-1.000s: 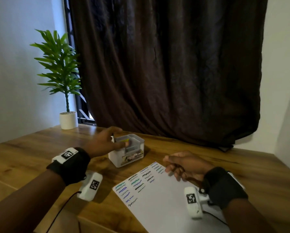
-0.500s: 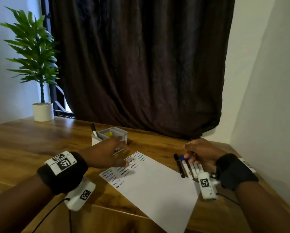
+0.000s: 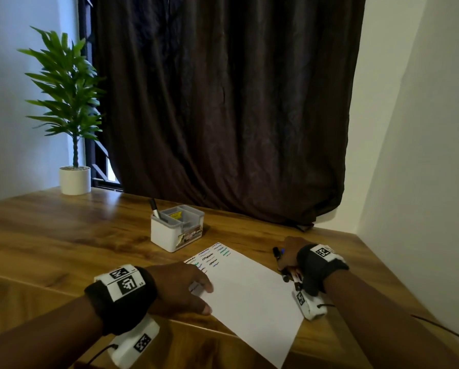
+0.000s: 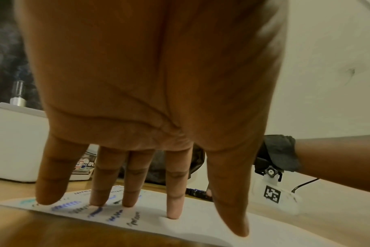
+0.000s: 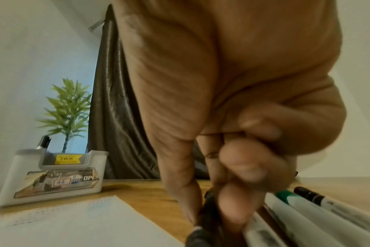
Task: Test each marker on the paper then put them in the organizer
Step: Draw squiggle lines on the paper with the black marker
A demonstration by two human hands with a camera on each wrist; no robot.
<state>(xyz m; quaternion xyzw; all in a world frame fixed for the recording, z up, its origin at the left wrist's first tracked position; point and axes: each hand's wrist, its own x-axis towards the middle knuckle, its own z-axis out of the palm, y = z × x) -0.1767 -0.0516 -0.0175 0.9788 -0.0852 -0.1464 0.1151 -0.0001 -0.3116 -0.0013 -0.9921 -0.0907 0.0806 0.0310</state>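
Note:
A white paper with coloured test squiggles at its far corner lies on the wooden table. My left hand presses its left edge with straight, spread fingers. The white organizer stands behind the paper, and one black marker stands upright in it. Right of the paper lies a row of markers. My right hand is down on them, thumb and curled fingers pinching a black marker. A green-capped marker and a black-capped marker lie beside it.
A potted plant stands at the table's far left corner. A dark curtain hangs behind the table, and a white wall closes the right side close to my right arm. The table's front edge runs under the paper's near corner.
My left hand left the organizer and came down flat on the paper's left edge. My right hand moved right off the paper to the marker row and closed on a black marker.

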